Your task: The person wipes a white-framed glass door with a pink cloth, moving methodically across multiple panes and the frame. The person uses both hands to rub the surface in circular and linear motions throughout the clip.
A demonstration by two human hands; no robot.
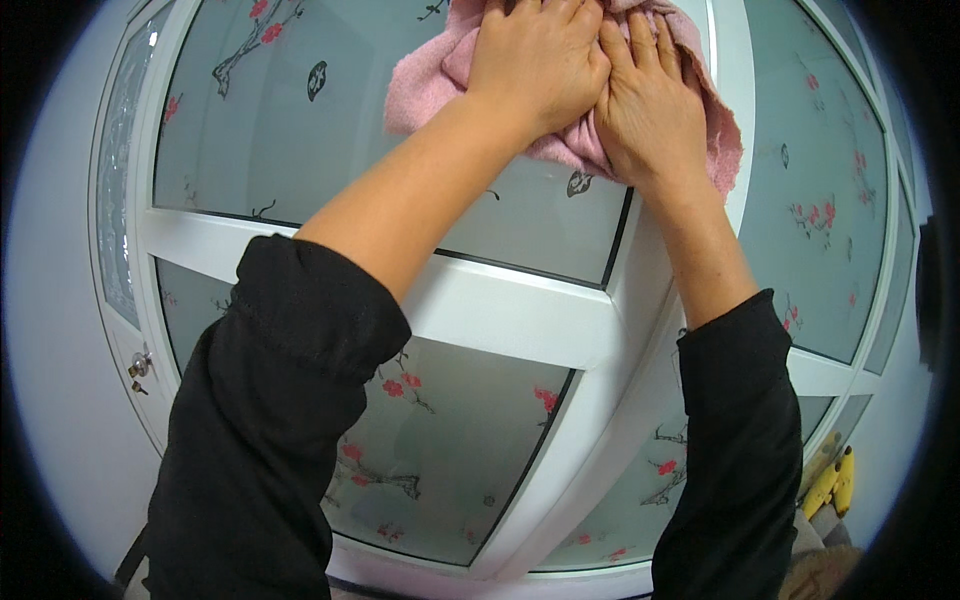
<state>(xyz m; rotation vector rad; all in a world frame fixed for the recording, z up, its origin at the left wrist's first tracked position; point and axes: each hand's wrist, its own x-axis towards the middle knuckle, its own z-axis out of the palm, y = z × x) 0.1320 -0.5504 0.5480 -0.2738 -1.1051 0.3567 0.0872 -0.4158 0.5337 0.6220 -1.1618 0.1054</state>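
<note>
A bunched pink terry cloth (427,82) lies against a frosted glass panel (322,150) of a white-framed door or partition, near the top of the view. My left hand (544,64) grips the cloth, its fingertips hidden at the picture's upper edge. Right beside it, touching at the thumb, my right hand (652,112) presses on the same cloth with its fingers dug into the folds. One ragged edge of the cloth hangs past my right wrist over the white upright frame (735,120). The glass bears red blossoms and dark branches.
Below runs a white crossbar (510,300) above a lower frosted panel (450,450). At left, a white door has a round knob (139,365) with keys hanging from it. Further patterned panes (817,172) stand at right, and yellow bananas (832,484) lie low at the right.
</note>
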